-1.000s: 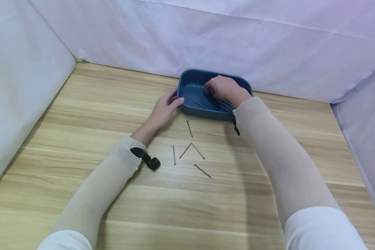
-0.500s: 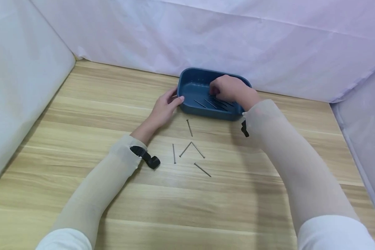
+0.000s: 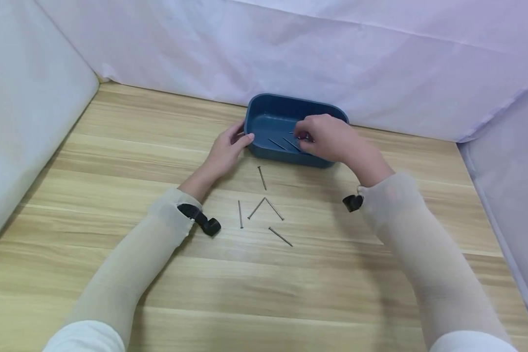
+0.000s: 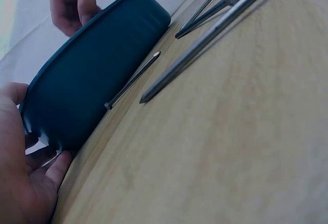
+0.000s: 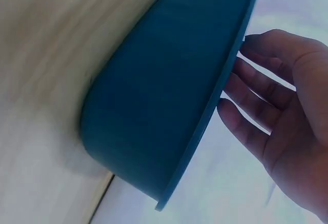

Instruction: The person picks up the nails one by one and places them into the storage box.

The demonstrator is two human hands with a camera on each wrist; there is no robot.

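Observation:
A dark blue tray stands near the table's back edge with a few nails lying inside. My left hand rests against the tray's left end, thumb at the rim; in the left wrist view the left hand lies along the tray's wall. My right hand hovers over the tray's right front part with loosely bent fingers. The right wrist view shows the right hand holding nothing, just above the tray's rim. Several loose nails lie on the wood in front of the tray.
The wooden table is closed in by white fabric walls at the left, back and right. A black camera sits on my left wrist and another black camera on my right. Loose nails lie beside the tray.
My right hand has drawn back out of the tray toward me and to the front edge. The left hand stays on the tray's end. The loose nails have not moved.

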